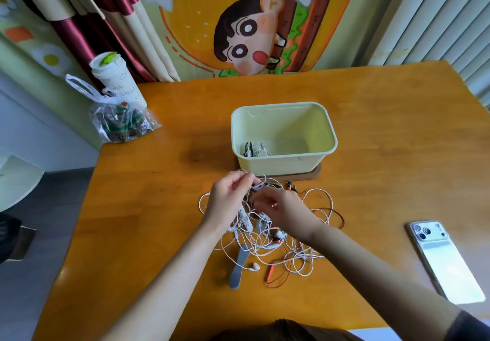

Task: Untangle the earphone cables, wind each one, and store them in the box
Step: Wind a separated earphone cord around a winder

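Two hands work the upper edge of the earphone cables (254,242): left hand (230,195) pinches a white strand; right hand (283,210) is curled, grip indeterminate. Directly above sits the box (281,165), nearer the left hand.

Bright, soft daylight from far right; glare on tabletop (384,118) and phone (448,263). Edges bowed by wide-angle lens. Slight blur on left hand (228,197), right hand (286,213).

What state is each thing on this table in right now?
box: open, one wound bundle inside
earphone cables: tangled in a loose pile
left hand grip: pinching the cables
right hand grip: fingers curled in tangle, hold unclear
phone: lying face down
cup: upright
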